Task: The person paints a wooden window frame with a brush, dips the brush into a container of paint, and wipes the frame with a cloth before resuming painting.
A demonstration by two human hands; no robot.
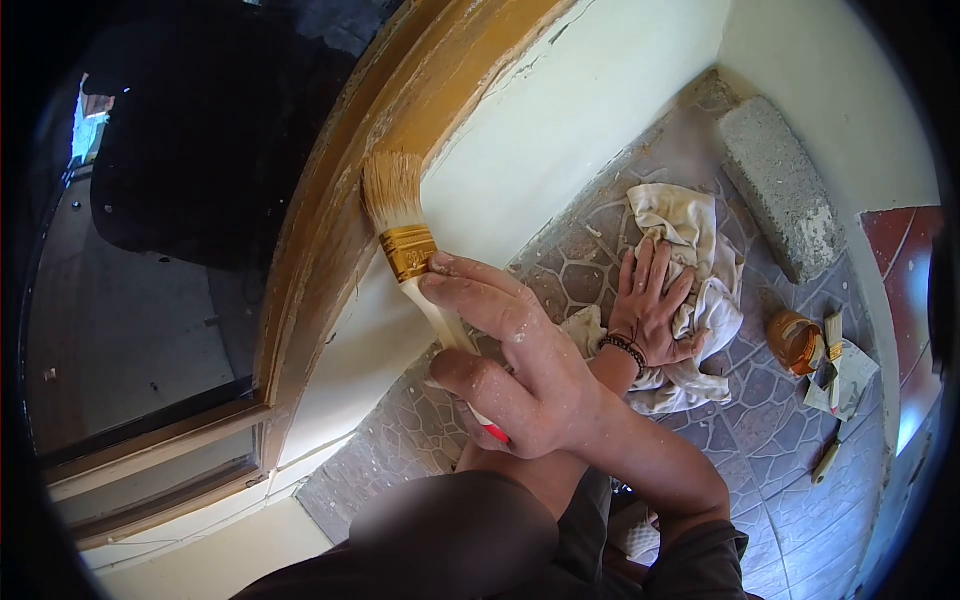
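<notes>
My right hand (535, 365) is closed around the pale handle of a paintbrush (408, 240); its fingers reach up to the gold-coloured ferrule. The bristle tips lie against the brown wooden frame (335, 185), which has dark glass beside it. Beyond, my left hand (655, 305) rests palm down with fingers spread on a crumpled white cloth (685, 215) on the floor. A beaded bracelet circles that wrist. My right forearm crosses over the left arm, hiding part of it.
A rough concrete block (782, 190) lies by the wall. To the right stand a jar of brown liquid (795, 342) and a smaller brush (834, 345) on a pale card (855, 375). A tool with a light handle (827, 463) lies on the stone-patterned floor (745, 430).
</notes>
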